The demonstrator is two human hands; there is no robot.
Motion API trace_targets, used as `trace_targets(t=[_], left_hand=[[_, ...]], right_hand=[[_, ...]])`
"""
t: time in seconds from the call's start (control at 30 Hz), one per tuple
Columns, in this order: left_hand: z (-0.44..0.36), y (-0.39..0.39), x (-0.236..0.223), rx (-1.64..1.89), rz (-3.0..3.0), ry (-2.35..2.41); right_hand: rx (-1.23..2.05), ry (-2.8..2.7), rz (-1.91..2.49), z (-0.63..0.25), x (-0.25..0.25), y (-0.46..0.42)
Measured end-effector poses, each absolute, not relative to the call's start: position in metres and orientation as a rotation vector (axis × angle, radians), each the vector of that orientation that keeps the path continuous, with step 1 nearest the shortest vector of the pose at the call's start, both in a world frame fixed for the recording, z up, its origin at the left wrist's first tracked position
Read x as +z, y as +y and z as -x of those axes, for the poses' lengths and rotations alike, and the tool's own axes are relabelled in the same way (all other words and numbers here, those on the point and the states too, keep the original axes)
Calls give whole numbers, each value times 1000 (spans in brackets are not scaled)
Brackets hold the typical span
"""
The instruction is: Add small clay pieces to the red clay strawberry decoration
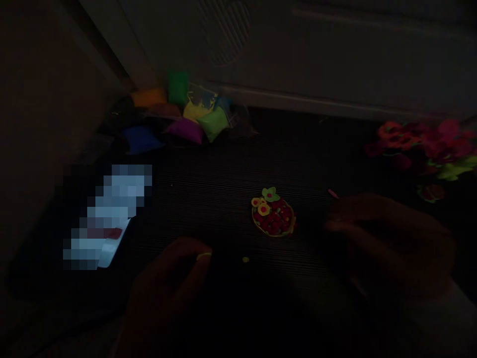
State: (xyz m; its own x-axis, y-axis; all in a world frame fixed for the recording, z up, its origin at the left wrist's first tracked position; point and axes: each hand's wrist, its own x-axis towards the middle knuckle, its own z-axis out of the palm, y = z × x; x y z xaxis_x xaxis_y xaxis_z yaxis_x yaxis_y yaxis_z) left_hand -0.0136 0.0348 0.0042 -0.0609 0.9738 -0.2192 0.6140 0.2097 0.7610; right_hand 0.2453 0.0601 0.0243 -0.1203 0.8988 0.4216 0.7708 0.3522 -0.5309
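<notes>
The scene is very dark. My left hand (167, 278) is closed in a pinch, with a small pale yellow piece (203, 255) at its fingertips. A tiny yellow-green dab (245, 259) lies on the dark surface to its right. Beyond it sits a small round ornament (276, 221), filled with red balls and edged in yellow, with yellow and green flowers along its upper left. My right hand (395, 243) is closed to the right of the ornament, apart from it. A short pink stick-like thing (333, 193) shows by its fingers; whether they hold it is unclear.
Several coloured packets (186, 130), seemingly of soft clay, lie at the back left. A lit phone (112, 248), its screen blurred out, rests at the left. Bright pink, orange and yellow-green flower-like pieces (428, 144) are heaped at the right. A pale wall panel (335, 59) stands behind.
</notes>
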Motion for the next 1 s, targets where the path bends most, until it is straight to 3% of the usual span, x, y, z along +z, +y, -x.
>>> trace_targets(t=[1.0], left_hand=[[15, 35, 3, 639, -1432, 1807]], right_hand=[[299, -2078, 1349, -248, 17, 58]])
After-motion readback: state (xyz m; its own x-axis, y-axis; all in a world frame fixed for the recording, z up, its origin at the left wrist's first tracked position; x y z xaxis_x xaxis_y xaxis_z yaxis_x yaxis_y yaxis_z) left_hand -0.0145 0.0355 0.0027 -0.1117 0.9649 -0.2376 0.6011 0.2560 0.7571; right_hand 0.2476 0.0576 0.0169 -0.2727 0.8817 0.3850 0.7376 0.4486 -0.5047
